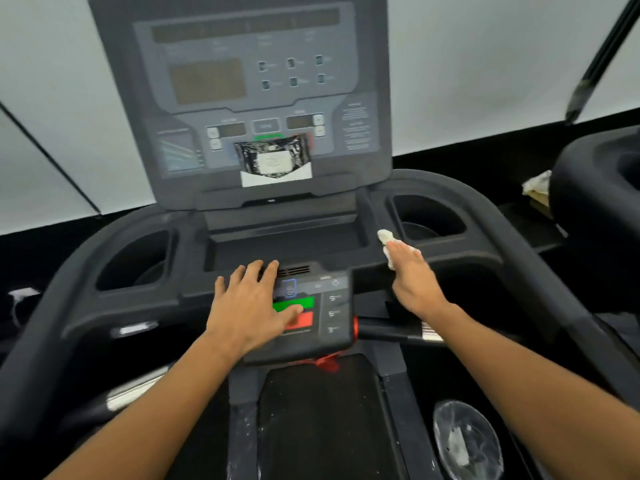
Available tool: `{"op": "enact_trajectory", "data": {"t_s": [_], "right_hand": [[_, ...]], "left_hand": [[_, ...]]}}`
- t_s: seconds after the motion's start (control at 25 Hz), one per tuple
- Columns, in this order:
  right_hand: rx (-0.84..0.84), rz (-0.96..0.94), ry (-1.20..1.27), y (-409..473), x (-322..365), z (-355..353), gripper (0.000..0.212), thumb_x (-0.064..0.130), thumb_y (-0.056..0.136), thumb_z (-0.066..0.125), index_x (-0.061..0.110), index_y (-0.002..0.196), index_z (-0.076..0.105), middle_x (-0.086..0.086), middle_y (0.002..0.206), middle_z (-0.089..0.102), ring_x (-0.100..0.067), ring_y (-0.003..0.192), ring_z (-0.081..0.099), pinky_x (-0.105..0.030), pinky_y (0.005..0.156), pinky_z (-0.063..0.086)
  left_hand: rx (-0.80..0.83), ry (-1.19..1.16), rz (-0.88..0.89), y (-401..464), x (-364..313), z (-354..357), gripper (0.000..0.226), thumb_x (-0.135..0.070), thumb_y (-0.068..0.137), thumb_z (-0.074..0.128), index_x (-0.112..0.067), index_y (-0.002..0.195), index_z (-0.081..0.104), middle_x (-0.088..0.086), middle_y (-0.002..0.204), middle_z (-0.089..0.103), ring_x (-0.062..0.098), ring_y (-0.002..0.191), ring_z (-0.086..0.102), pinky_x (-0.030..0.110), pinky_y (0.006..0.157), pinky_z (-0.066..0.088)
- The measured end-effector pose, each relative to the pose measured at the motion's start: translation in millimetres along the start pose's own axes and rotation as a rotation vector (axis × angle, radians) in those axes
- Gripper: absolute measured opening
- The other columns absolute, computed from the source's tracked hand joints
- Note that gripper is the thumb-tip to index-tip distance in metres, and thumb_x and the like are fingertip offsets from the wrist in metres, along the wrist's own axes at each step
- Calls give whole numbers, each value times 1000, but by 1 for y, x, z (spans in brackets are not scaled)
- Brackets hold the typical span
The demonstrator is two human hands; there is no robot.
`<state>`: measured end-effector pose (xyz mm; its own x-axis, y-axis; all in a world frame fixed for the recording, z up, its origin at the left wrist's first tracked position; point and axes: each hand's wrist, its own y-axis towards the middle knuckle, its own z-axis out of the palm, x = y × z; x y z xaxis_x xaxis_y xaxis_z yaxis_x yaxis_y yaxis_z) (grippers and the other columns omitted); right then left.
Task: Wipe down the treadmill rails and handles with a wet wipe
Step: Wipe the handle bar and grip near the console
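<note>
I stand on a black treadmill facing its console (242, 81). My right hand (414, 282) lies flat with straight fingers on a white wet wipe (386, 239), pressing it onto the black tray surface just left of the right cup holder (429, 216). The wipe pokes out past my fingertips. My left hand (249, 303) rests open on the lower control panel (311, 306), its thumb over the green button. The curved right rail (519, 244) and left rail (52, 296) run down both sides.
A black wipes packet (273, 161) leans on the console shelf. The left cup holder (135, 258) is on the left. A second machine (595, 188) stands to the right with a crumpled cloth (536, 183) beside it. The belt (322, 417) lies below.
</note>
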<state>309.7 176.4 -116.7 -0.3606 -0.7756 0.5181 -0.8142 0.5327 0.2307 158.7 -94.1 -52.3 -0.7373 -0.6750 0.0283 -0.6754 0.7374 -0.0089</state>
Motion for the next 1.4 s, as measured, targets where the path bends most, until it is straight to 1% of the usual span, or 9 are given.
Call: {"op": "enact_trajectory", "data": {"t_s": [0.24, 0.36, 0.56, 0.72, 0.84, 0.96, 1.04, 1.12, 1.4], "right_hand": [[296, -175, -21, 23, 44, -4, 77, -21, 77, 41, 18, 143, 52, -9, 146, 53, -21, 136, 46, -10, 109, 24], [503, -148, -99, 62, 80, 3, 56, -7, 93, 46, 24, 137, 59, -5, 141, 58, -23, 132, 53, -24, 112, 32], [687, 0, 21, 96, 155, 20, 54, -6, 92, 43, 32, 115, 74, -3, 110, 76, -24, 103, 69, -32, 97, 51], [727, -204, -271, 100, 229, 68, 46, 10, 94, 46, 33, 130, 64, -11, 120, 70, -27, 105, 63, -27, 83, 44], [764, -290, -243, 95, 274, 103, 33, 20, 97, 43, 27, 113, 70, -10, 98, 60, -31, 96, 57, -33, 85, 46], [740, -174, -219, 89, 300, 134, 29, 35, 94, 38, 17, 112, 52, -20, 124, 54, -41, 119, 49, -38, 87, 42], [700, -104, -212, 74, 304, 156, 70, 51, 98, 30, 8, 153, 22, -15, 164, 15, -33, 150, 16, -44, 117, 24], [645, -121, -226, 66, 303, 174, 82, 59, 100, 21, 9, 156, -11, -10, 165, -19, -25, 152, -14, -47, 124, 0], [550, -118, -241, 120, 319, 202, 81, 58, 101, 20, 7, 155, -15, -11, 163, -25, -27, 150, -23, -44, 123, -9]], "left_hand": [[28, -137, -63, -36, 30, 6, 99, -79, 79, 41, -20, 155, 18, 7, 154, 28, 33, 134, 40, 50, 106, 41], [86, -291, -102, -41, 23, 14, 104, -75, 81, 49, -17, 157, 7, 10, 163, 6, 36, 143, 23, 52, 112, 34], [42, -354, -16, -39, 42, 10, 94, -66, 86, 53, -15, 155, 14, 9, 157, 16, 36, 139, 29, 56, 106, 39], [4, -344, -51, -57, 87, 25, 86, -67, 90, 42, -16, 155, 16, 9, 158, 22, 32, 144, 23, 54, 111, 34], [31, -306, -137, -70, 133, 41, 83, -69, 92, 32, -18, 156, 14, 9, 161, 17, 33, 149, 11, 55, 118, 21], [37, -245, -182, -71, 171, 54, 83, -70, 93, 24, -20, 157, 9, 8, 165, 4, 33, 151, -5, 57, 121, 11], [16, -207, -173, -59, 186, 58, 82, -70, 93, 23, -20, 157, 8, 7, 165, -2, 33, 150, -10, 58, 120, 7], [-2, -202, -174, -43, 196, 58, 80, -68, 93, 25, -21, 156, 9, 9, 165, -2, 35, 150, -9, 57, 120, 7], [23, -172, -156, -29, 228, 60, 71, -62, 93, 24, -27, 155, 18, 11, 164, 14, 34, 151, 4, 56, 121, 6]]}}
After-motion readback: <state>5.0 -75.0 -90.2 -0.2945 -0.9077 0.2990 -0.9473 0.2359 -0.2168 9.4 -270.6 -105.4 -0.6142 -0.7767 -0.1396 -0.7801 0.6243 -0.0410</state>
